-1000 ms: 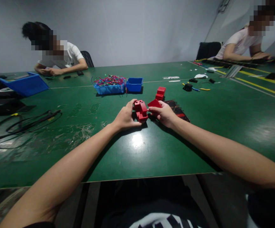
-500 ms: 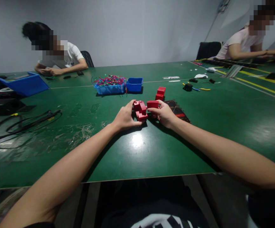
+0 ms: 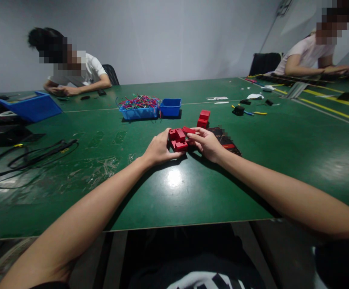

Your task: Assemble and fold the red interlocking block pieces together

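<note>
My left hand [image 3: 159,147] is closed around a red notched block assembly [image 3: 178,139], thumb at its near side and fingers at the far side. Between the fingertips of my right hand [image 3: 206,142] is a smaller red block [image 3: 188,130], tilted, close against the assembly's upper right. Whether the two touch I cannot tell. Behind my right hand stands another red stepped block [image 3: 203,118]. A flat black-and-red box [image 3: 227,140] lies to the right, partly hidden by that hand.
Farther back are a blue bin of coloured wires [image 3: 139,112] and a second blue bin [image 3: 170,107]. Black cables [image 3: 41,156] lie left. Pliers [image 3: 249,111] and small black parts lie right. One person [image 3: 86,70] sits across the green table [image 3: 162,200], another [image 3: 303,60] far right.
My right hand has turned the small red block and brought it left, nearer the assembly. The left hand keeps its hold, with the assembly slightly turned.
</note>
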The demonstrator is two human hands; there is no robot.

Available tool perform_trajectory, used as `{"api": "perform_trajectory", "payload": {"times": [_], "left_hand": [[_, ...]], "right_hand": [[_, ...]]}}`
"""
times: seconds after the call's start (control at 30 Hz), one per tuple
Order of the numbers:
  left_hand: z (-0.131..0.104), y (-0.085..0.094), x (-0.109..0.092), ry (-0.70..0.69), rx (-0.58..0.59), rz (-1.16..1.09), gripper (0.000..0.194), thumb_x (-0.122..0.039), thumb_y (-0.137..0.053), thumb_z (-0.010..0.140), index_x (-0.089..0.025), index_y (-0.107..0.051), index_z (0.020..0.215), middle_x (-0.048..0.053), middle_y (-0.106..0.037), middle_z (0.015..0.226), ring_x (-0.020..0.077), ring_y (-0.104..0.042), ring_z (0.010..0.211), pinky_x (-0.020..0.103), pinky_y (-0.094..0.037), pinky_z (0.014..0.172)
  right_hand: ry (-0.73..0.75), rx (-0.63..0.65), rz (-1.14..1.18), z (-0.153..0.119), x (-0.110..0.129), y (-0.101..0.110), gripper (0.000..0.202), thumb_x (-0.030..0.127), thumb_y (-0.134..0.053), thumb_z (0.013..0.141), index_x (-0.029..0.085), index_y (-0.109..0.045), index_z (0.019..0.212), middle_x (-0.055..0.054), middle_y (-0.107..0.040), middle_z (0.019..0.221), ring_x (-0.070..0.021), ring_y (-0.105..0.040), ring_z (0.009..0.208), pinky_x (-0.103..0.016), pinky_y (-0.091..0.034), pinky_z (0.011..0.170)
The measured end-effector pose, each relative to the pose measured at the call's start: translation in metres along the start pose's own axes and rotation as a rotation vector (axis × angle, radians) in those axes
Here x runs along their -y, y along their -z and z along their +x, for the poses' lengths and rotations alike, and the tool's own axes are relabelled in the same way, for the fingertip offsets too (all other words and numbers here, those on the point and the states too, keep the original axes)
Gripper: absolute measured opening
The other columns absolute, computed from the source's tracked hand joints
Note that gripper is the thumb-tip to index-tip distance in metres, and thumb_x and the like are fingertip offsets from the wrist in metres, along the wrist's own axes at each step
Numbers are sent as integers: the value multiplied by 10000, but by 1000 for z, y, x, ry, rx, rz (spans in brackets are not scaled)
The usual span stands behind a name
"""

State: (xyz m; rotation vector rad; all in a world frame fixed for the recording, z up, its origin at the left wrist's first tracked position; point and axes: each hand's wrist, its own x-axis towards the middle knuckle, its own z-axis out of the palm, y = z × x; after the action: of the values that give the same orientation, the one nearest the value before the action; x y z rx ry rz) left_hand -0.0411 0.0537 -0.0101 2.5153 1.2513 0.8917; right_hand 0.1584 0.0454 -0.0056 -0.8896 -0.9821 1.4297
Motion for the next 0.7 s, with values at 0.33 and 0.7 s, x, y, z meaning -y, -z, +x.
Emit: {"api": "perform_trajectory", "payload": {"times": [0.33,0.7], "left_hand": [[-1,-1,-3,13,-7,98,926,-642,-696,694,-61,-405,1354,227,-618,1208,361,-606,1114,499,-482,963],[-1,-2,0,-25,-42,127,935,-625,-676,706,-59,-374,1387,213,-588,1212,355,-568,1109,502,-461,963]], "right_hand": [[98,-69,-33,4,-3,4,520,264,-878,563,223,-575,985,-1,-693,960,-128,-673,763,-287,-574,747],[545,104,-418,-17,0,-9,509,320,-748,755,261,-543,1217,-89,-577,1266,-232,-610,1132,-387,-511,986]]}}
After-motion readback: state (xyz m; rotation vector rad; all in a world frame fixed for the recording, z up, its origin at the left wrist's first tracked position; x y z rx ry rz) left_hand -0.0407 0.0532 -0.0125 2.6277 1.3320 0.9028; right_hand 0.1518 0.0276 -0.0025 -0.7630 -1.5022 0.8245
